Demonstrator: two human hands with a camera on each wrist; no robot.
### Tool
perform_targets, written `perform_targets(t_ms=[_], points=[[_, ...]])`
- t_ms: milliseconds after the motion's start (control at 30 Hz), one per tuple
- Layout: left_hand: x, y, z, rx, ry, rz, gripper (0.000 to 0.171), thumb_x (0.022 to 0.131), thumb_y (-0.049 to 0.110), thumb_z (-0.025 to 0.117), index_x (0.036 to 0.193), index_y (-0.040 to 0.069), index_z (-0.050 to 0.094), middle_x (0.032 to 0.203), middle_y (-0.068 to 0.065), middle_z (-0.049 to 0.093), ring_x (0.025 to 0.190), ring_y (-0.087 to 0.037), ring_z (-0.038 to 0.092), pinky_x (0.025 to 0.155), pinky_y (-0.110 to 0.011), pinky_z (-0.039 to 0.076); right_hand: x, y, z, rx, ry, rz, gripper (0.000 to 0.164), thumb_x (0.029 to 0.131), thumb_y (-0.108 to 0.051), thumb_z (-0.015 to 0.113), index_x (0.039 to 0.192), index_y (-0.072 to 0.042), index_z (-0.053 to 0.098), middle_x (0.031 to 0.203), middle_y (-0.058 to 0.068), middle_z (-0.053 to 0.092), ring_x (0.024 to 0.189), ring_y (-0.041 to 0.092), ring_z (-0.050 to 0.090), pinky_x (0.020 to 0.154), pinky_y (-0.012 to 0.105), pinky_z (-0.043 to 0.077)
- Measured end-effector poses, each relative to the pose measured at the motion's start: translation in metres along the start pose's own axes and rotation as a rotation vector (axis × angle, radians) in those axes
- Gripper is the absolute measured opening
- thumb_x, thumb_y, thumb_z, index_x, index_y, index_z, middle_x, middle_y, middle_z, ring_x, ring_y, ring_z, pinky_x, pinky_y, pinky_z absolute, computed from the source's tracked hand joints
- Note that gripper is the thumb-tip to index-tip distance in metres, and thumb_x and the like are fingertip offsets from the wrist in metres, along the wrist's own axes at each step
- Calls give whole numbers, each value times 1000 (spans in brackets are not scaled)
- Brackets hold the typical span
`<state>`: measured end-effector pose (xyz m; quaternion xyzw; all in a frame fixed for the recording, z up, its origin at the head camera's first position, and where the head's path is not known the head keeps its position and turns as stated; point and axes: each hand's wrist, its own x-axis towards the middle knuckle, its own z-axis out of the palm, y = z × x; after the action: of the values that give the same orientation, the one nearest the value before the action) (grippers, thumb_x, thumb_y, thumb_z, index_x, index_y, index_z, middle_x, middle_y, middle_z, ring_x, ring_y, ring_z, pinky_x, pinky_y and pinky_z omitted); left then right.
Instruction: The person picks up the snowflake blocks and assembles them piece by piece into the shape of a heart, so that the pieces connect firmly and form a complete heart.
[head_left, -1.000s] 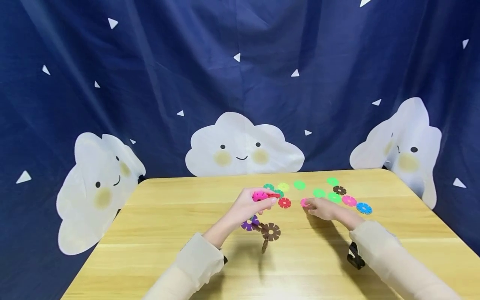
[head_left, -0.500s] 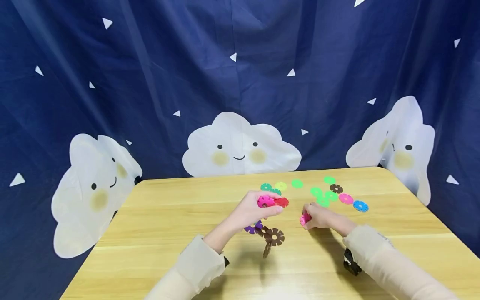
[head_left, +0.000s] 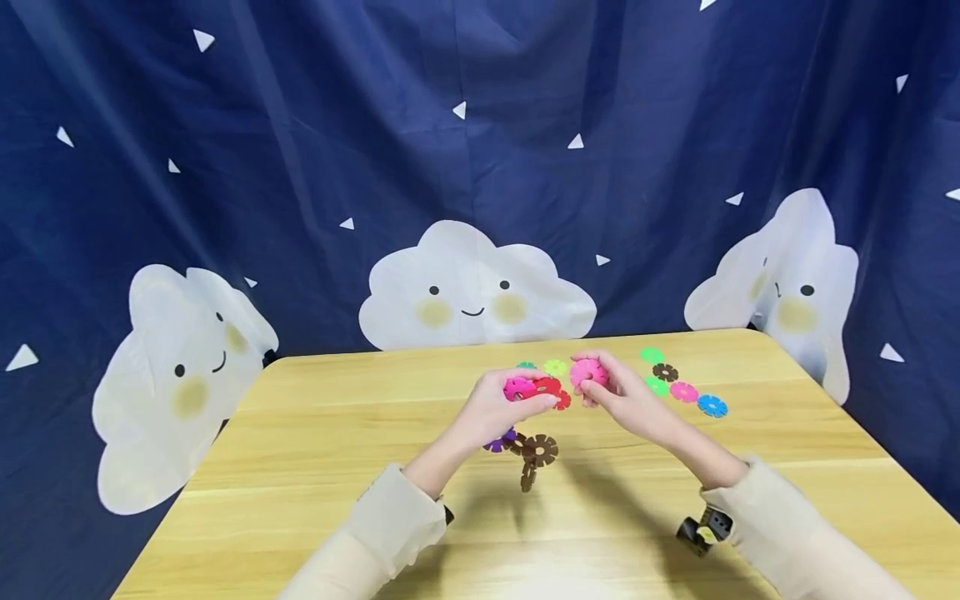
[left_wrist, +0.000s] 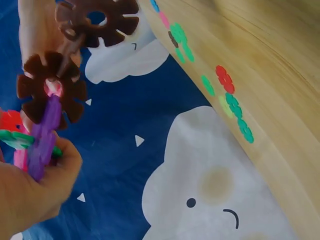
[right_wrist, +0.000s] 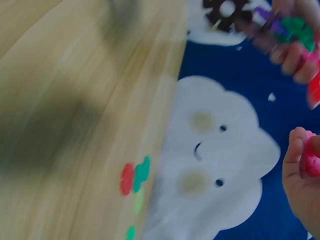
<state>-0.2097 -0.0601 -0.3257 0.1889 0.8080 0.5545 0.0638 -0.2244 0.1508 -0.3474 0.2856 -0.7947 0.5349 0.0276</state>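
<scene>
My left hand (head_left: 480, 417) grips a joined string of notched plastic building discs above the table. Nearest the fingertips are a red disc (head_left: 546, 387) and a pink one (head_left: 517, 389); a purple disc (head_left: 497, 442) and several brown discs (head_left: 543, 451) hang below the palm. Green discs (left_wrist: 14, 139) slotted in by the purple part show in the left wrist view. My right hand (head_left: 633, 404) pinches a loose pink disc (head_left: 587, 375) between thumb and fingers, raised, a short gap to the right of the red one. Part of the string is hidden behind the left fingers.
Loose discs lie flat toward the far side of the wooden table (head_left: 337, 450): a red one (head_left: 562, 401), a yellow one (head_left: 555, 367), green ones (head_left: 652, 355), a brown one (head_left: 664, 372), a pink one (head_left: 683, 392) and a blue one (head_left: 712, 406). A blue curtain (head_left: 480, 167) hangs behind.
My right hand has drawn the pink disc back along the table, then lifted it and brought it left, close to my left hand. The left hand keeps hold of the disc string, shifting only slightly.
</scene>
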Motion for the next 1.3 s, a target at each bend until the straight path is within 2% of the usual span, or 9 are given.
perform_targets(t_ms=[133,367,467,667,833,933,1100,1200,1300], points=[[1,0,3,-5,42,-7,35,78,25,72,108,9,66,79,-1,67,56,-11,51,51,-22,43,-5,-13,2,6,18,-101,39,86,7,54,123,8,39,77,7,57,61,10,56,61,22,51],[0,0,6,8,9,31,38,79,25,71,112,8,64,85,-3,67,62,-9,55,56,-25,49,-12,-21,6,2,74,-213,34,83,10,57,115,9,46,70,-1,60,56,8,56,55,24,51],[-2,1,7,5,1,51,37,79,25,70,112,8,65,92,-4,68,68,-9,58,62,-26,52,-14,-24,9,-32,99,-219,34,82,9,58,115,9,48,70,2,61,55,7,55,54,24,51],[-3,1,3,20,-24,126,36,79,16,71,112,1,63,92,-11,66,63,-9,55,58,-21,49,-14,-28,16,-42,127,-210,36,83,8,58,118,11,51,66,8,63,53,9,55,42,21,41],[-3,1,-1,24,-46,122,36,79,15,71,112,2,63,89,-12,65,63,-10,55,57,-21,49,-12,-28,21,-36,105,-229,38,83,9,58,119,14,50,62,10,61,54,4,53,36,21,32],[-3,1,0,27,-55,115,37,80,17,70,113,2,62,89,-12,65,63,-10,55,57,-21,49,-13,-28,20,-46,101,-231,38,82,9,58,120,13,50,64,10,62,55,5,54,38,22,35],[-4,2,1,10,-17,90,37,81,18,69,114,2,62,92,-11,65,64,-13,58,58,-23,49,-15,-25,17,87,103,-252,43,84,9,56,125,-3,50,74,-1,64,59,7,58,54,22,49],[-5,2,2,-32,-2,62,38,83,19,67,117,3,60,94,-12,66,67,-15,60,60,-26,51,-17,-22,17,192,128,-266,41,84,11,54,123,-1,48,77,-10,61,61,5,59,60,21,51],[-5,2,3,-59,-7,40,38,84,19,65,118,3,59,90,-12,66,66,-13,58,59,-28,51,-18,-22,18,215,162,-257,33,85,13,52,116,16,43,76,-8,62,60,6,60,60,20,52]])
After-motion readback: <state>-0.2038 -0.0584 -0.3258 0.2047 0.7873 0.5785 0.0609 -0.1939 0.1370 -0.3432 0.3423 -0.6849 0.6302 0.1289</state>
